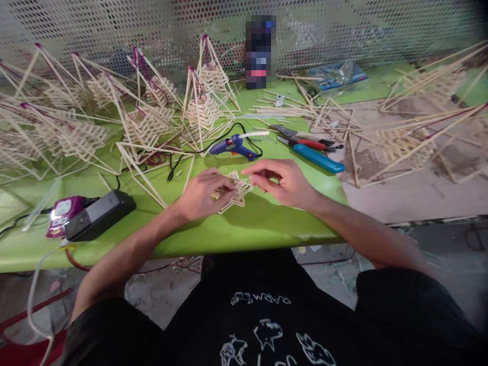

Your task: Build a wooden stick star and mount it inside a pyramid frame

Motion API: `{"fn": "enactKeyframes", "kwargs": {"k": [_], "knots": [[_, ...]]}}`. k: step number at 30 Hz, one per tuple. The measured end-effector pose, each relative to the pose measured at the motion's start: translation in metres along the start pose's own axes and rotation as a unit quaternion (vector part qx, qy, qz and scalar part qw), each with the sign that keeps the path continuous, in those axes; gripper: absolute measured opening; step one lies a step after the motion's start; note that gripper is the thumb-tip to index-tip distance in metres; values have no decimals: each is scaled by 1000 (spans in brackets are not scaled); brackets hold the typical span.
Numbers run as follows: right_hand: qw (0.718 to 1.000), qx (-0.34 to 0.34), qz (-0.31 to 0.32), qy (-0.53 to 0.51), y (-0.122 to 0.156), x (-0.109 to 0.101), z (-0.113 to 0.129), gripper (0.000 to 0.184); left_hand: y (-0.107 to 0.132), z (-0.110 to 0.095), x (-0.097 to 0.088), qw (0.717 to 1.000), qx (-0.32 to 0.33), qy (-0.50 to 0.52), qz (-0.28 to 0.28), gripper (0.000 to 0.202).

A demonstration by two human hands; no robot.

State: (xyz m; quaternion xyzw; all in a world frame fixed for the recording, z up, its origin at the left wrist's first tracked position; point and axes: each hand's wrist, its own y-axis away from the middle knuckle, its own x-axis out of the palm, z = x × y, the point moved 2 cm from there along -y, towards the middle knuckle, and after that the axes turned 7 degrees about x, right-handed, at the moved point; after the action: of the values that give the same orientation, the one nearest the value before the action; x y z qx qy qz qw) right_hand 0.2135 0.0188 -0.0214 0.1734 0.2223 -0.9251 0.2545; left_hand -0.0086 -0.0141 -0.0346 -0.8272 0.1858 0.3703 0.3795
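Note:
A small star-like lattice of thin wooden sticks [241, 193] lies on the green tabletop in front of me. My left hand [208, 193] grips its left side, fingers bent over the sticks and thumb along the near edge. Over the right tip of the lattice, my right hand [280, 182] has its thumb and index finger drawn together in a pinch. Whatever sits between those fingertips is too small to make out. Just beyond both hands lies a blue glue gun [232, 146] on its side, with a white glue stick poking out of its back.
Pliers with red handles [305, 138] and a cutter with a blue handle [318, 157] lie right of the glue gun. Stick frames with purple thread [202, 109] crowd the back left. Loose sticks [282, 109] lie behind. A black power strip [101, 216] stands front left.

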Motion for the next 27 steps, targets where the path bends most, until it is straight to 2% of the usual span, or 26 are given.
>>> {"fn": "enactKeyframes", "kwargs": {"k": [2,6,12,16,19,24,27], "knots": [[993,-54,3,101,-1,-7,0,18,-1,0,-4,1000,-15,-8,-19,5],[957,-132,14,257,0,-19,-3,22,-3,-1,-14,997,-28,-23,-63,10],[887,-154,42,434,3,-18,-3,27,-4,-1,-22,993,-4,-74,-96,9],[860,-162,30,483,3,-16,0,23,-2,2,-19,988,18,-128,-80,7],[861,-145,30,486,0,-18,0,23,-2,5,-20,989,6,-132,-74,6],[908,-111,35,403,-6,-26,0,23,-4,7,-26,988,-4,-124,-88,6],[922,-80,84,369,-8,-25,-3,21,-4,6,-27,988,1,-119,-94,6]]}}
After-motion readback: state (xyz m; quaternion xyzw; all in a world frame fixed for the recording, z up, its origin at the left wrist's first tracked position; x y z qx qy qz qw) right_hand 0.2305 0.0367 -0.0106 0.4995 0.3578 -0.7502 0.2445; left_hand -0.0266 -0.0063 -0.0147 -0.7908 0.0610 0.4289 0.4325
